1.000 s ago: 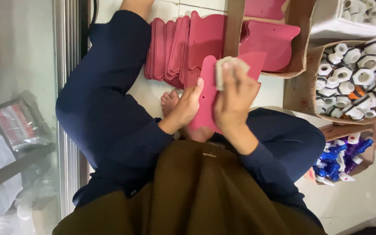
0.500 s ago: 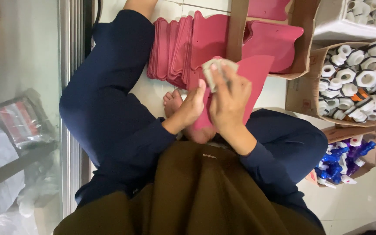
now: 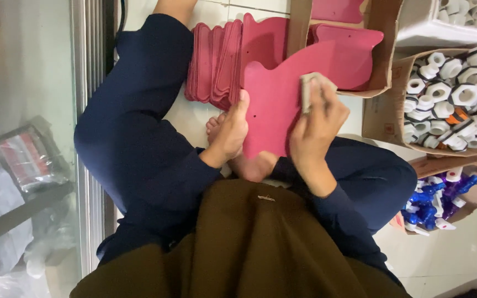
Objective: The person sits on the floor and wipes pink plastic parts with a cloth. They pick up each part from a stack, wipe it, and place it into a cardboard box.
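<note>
I sit cross-legged on a tiled floor. My left hand (image 3: 232, 132) grips the left edge of a flat pink cut-out board (image 3: 274, 105), held broad side up over my feet. My right hand (image 3: 318, 124) presses a small grey-beige sanding block (image 3: 308, 88) against the board's upper right face. Behind the board, a row of the same pink boards (image 3: 216, 60) stands on edge on the floor.
A cardboard box (image 3: 385, 49) with more pink boards lies ahead. To the right stands a box of white plastic caps (image 3: 451, 94), and below it a box of blue and white spray nozzles (image 3: 437, 201). A metal door track (image 3: 86, 138) runs along the left.
The pink board has turned from nearly edge-on to its broad face toward me. My right hand with the block stays on its upper part.
</note>
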